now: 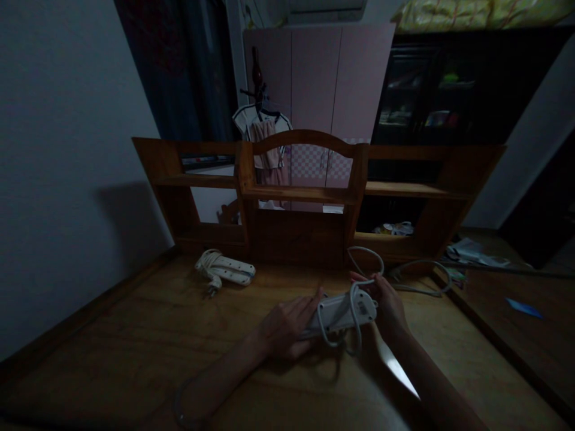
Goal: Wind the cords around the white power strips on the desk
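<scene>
A white power strip (344, 311) lies just above the wooden desk (135, 347), held between both hands. My left hand (285, 326) grips its left end with fingers closed round it. My right hand (389, 305) pinches the strip's white cable (359, 284) and loops it over the strip's right end. The rest of the cable (413, 266) trails off in curves toward the back right of the desk. A loop of it hangs below the strip.
A second white power strip (227, 270) with its cord bundled lies at the back left of the desk. A wooden shelf unit (296, 191) stands along the back edge. Papers (476, 251) and a blue object (523, 308) lie on the surface to the right.
</scene>
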The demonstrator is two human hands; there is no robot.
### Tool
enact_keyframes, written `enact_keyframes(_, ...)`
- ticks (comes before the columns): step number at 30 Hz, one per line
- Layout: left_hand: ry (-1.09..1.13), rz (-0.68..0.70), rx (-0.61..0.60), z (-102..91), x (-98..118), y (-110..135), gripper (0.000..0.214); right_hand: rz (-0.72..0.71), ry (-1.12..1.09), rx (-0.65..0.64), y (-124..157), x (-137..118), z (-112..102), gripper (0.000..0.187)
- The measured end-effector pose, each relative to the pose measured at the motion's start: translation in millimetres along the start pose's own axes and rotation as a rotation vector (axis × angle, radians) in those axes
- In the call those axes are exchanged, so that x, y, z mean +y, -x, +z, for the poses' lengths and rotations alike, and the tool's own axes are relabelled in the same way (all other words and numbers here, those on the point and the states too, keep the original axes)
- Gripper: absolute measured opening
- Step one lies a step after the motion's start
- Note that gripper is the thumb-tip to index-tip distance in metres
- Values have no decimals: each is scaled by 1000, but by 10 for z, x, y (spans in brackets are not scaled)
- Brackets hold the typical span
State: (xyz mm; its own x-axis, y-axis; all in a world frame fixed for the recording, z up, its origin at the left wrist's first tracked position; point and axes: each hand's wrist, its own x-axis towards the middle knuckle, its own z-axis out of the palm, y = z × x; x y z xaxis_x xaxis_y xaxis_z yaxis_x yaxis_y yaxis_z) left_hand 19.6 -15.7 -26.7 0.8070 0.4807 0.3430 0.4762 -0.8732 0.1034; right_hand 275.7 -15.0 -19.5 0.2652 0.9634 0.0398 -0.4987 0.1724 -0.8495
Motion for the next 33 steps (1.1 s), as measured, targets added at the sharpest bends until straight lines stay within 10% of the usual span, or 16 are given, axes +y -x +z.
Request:
enact_keyframes(11, 14, -20, 16, -63, 22, -14, 90, -99, 7, 96, -57, -69, -109, 24)
enact_keyframes(18, 79, -357, 223, -14, -68, -15, 86, -115, 95, 47, -42, -166, -78, 32)
enact_keyframes(33, 490, -523, 576, -44, -134, -3, 85, 472, 261, -490, 384, 319, 289, 54)
